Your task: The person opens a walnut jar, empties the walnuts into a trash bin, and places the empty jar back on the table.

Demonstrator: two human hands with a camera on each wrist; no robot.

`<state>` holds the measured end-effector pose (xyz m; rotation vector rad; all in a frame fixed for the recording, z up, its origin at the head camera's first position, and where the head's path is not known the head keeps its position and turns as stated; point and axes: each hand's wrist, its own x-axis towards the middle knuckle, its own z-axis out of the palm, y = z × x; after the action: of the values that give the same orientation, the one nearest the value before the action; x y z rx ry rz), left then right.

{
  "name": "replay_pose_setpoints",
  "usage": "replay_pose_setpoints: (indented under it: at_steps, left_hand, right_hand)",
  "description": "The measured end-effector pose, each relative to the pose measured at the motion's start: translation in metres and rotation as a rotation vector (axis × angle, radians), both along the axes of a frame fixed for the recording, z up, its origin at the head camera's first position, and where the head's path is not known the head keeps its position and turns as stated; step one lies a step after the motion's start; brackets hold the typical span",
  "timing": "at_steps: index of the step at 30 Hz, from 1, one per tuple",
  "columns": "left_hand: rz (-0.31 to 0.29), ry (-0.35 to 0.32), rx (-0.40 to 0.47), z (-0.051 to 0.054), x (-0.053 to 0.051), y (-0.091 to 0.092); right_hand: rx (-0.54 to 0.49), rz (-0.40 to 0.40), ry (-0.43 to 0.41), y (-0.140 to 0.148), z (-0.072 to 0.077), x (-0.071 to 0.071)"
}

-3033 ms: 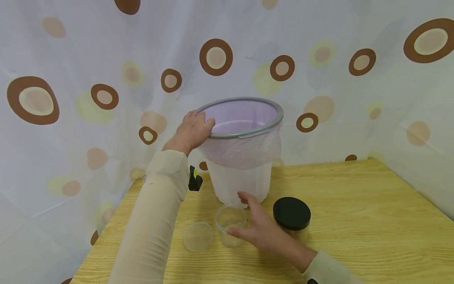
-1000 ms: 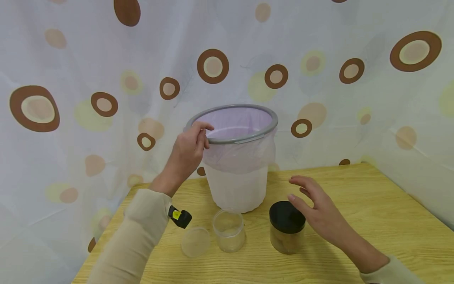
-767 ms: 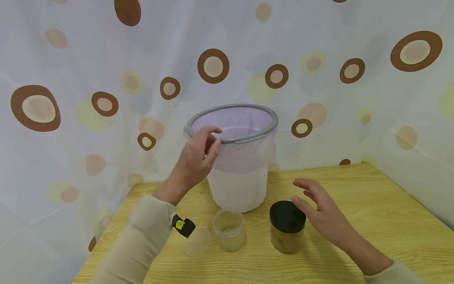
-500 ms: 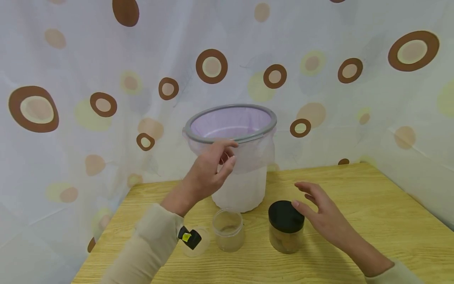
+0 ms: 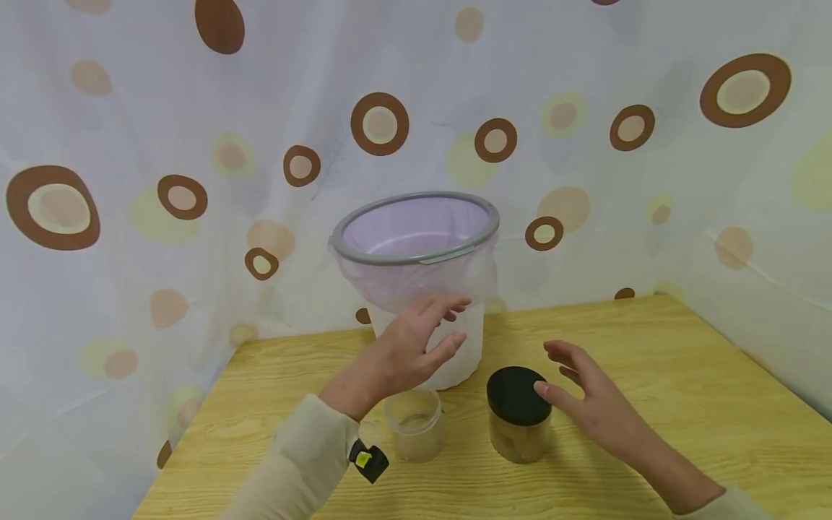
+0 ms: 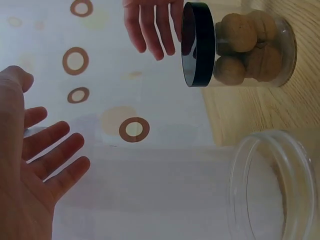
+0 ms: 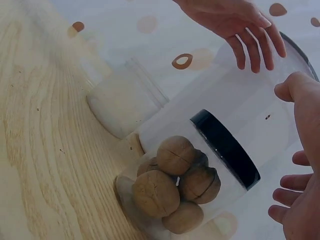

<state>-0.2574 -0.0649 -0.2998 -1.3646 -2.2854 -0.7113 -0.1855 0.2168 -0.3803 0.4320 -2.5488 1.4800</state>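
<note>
Left hand (image 5: 408, 349), right hand (image 5: 590, 396), fingers (image 6: 61, 154) relaxed, thumbs (image 6: 19, 77) apart, palms (image 7: 306, 220) inward.

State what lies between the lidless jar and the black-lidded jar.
Only wooden tabletop shows between the lidless jar and the black-lidded jar, in the head view.

No text, label or number readable.

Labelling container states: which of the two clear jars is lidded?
The walnut jar nearer the right hand: its black lid is on. The other jar, in front of the white bin, has an open top.
</note>
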Motion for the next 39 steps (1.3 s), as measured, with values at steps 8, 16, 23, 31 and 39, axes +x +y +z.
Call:
replay_pose_setpoints:
  at_steps: [8, 16, 23, 31, 39]
  left_hand:
    - [0.033, -0.116, -0.061, -0.011, 0.007, 0.015]
    - [0.076, -0.187, -0.058, -0.020, 0.013, 0.033]
    - [0.084, -0.244, -0.066, -0.029, 0.020, 0.049]
    - [0.101, -0.326, -0.073, -0.042, 0.027, 0.066]
    - [0.121, -0.409, -0.042, -0.054, 0.031, 0.076]
  right_hand:
    - [-0.003, 0.030, 0.020, -0.001, -0.013, 0.002]
    - [-0.031, 0.061, -0.008, -0.002, -0.025, 0.002]
    - [-0.007, 0.085, -0.024, -0.001, -0.039, -0.002]
    - [-0.117, 0.127, -0.144, -0.002, -0.055, -0.010]
    - [-0.151, 0.164, -0.184, -0.006, -0.070, -0.015]
